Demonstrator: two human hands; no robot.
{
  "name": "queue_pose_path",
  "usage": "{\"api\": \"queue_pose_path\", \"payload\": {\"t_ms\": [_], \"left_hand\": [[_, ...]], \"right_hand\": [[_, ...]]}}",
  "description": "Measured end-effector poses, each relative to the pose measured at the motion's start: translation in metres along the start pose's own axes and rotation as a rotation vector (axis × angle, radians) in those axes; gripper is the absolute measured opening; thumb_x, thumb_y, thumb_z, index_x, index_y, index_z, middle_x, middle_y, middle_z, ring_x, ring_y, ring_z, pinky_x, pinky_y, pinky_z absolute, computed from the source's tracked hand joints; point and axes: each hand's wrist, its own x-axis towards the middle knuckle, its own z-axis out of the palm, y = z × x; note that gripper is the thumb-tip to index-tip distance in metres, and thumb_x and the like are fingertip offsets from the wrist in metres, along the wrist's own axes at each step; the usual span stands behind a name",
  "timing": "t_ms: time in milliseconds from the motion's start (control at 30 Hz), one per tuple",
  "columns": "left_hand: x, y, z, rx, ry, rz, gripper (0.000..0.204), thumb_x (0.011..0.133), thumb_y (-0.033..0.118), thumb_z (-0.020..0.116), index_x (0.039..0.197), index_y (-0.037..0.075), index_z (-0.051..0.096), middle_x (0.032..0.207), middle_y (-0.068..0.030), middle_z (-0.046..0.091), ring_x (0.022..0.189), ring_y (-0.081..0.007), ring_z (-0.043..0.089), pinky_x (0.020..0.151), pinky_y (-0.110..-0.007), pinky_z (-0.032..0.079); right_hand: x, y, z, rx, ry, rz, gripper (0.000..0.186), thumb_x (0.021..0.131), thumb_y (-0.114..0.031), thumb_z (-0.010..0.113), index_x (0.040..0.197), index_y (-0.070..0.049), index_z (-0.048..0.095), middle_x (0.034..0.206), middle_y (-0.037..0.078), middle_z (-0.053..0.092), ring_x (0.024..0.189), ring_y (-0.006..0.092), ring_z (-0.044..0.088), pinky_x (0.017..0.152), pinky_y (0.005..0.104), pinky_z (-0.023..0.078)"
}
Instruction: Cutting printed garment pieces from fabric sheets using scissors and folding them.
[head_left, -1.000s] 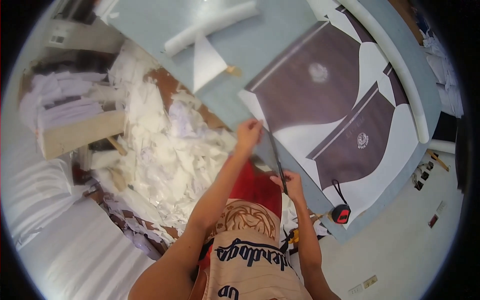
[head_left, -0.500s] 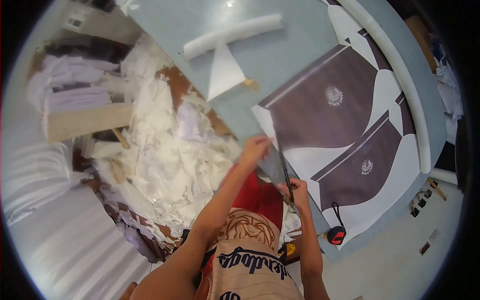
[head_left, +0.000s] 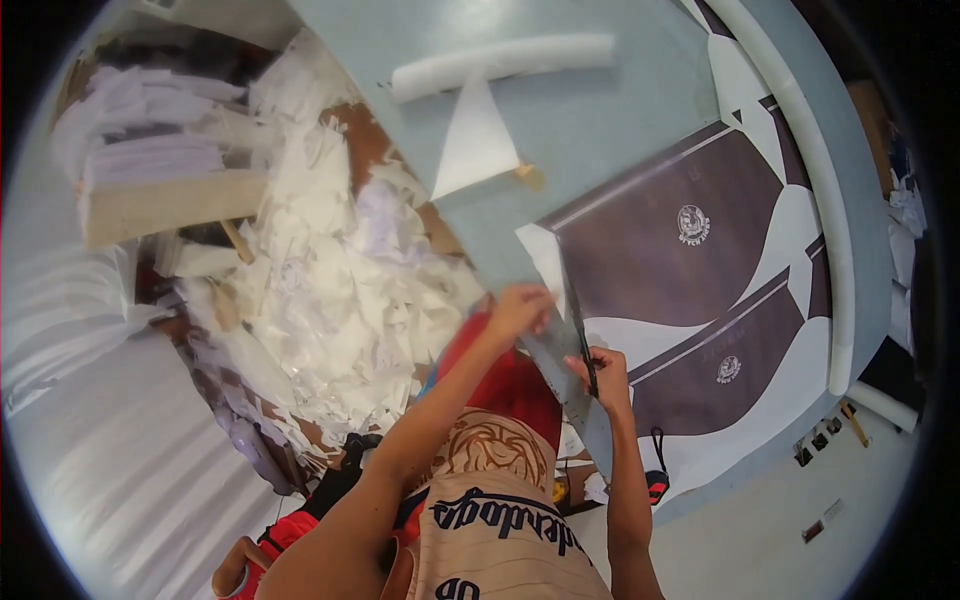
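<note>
In my right hand is a pair of scissors with dark handles. Their blades point away from me, along the left edge of a printed paper sheet with dark brown panels and white margins. Close to the blades, a white margin strip stands partly apart from the brown panel. My left hand, fingers curled, is at the near end of that strip and seems to pinch its edge; the fingertips are slightly blurred. A second, smaller brown panel lies nearer my right arm.
A white roll with a loose flap lies across the blue-grey table. One long paper roll runs along the right side. A tape measure sits at the near edge. Paper scraps heap at left. Another person's arm shows at lower left.
The view has shifted, so the table's contents sit further right. My left hand is slightly lower beside the strip. The scissors stay in my right hand along the brown panel's edge.
</note>
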Motion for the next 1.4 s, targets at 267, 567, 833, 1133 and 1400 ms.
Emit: {"api": "queue_pose_path", "payload": {"t_ms": [267,567,833,1133,1400], "left_hand": [[0.001,0.003,-0.003,-0.036,-0.022,-0.066,0.022,0.098,0.022,0.068,0.086,0.004,0.066,0.064,-0.0002,0.060,0.049,-0.0083,0.052,0.048,-0.024,0.039],[0.004,-0.002,-0.008,-0.012,0.007,-0.028,0.021,0.098,0.021,0.068,0.086,0.003,0.066,0.063,-0.0005,0.060,0.048,-0.0080,0.052,0.047,-0.024,0.039],[0.002,-0.001,-0.011,-0.020,0.009,0.010,0.020,0.097,0.020,0.069,0.085,0.003,0.067,0.063,-0.0001,0.060,0.047,-0.0077,0.051,0.046,-0.024,0.038],[-0.011,-0.001,-0.007,-0.099,0.062,0.034,0.022,0.099,0.022,0.067,0.086,0.003,0.066,0.066,-0.0018,0.062,0.053,-0.0098,0.056,0.049,-0.025,0.040],[-0.029,-0.004,0.055,-0.025,0.210,0.093,0.050,0.105,0.045,0.049,0.129,0.001,0.057,0.107,-0.0122,0.069,0.074,-0.0189,0.067,0.067,-0.032,0.056]], "right_hand": [[0.021,-0.025,-0.050,-0.286,-0.094,-0.074,0.041,0.079,-0.028,0.089,0.064,-0.005,0.059,0.057,-0.008,0.042,0.053,0.0030,0.036,0.049,0.0233,0.025],[0.044,-0.085,-0.079,-0.543,-0.186,0.003,0.050,0.075,-0.030,0.091,0.059,-0.004,0.051,0.058,-0.007,0.036,0.056,0.0062,0.032,0.050,0.0285,0.024],[0.073,-0.103,-0.093,-0.650,-0.326,-0.116,0.045,0.075,-0.027,0.091,0.060,-0.006,0.054,0.054,-0.005,0.043,0.050,0.0046,0.040,0.047,0.0262,0.028],[0.058,-0.100,-0.043,-0.795,-0.218,-0.434,0.050,0.074,-0.032,0.091,0.063,0.002,0.056,0.054,-0.002,0.043,0.056,0.0065,0.039,0.048,0.0301,0.031],[-0.116,0.040,-0.048,-0.081,0.298,-0.142,0.033,0.083,-0.023,0.085,0.068,-0.004,0.062,0.053,-0.004,0.051,0.046,0.0035,0.043,0.044,0.0229,0.031]]}}
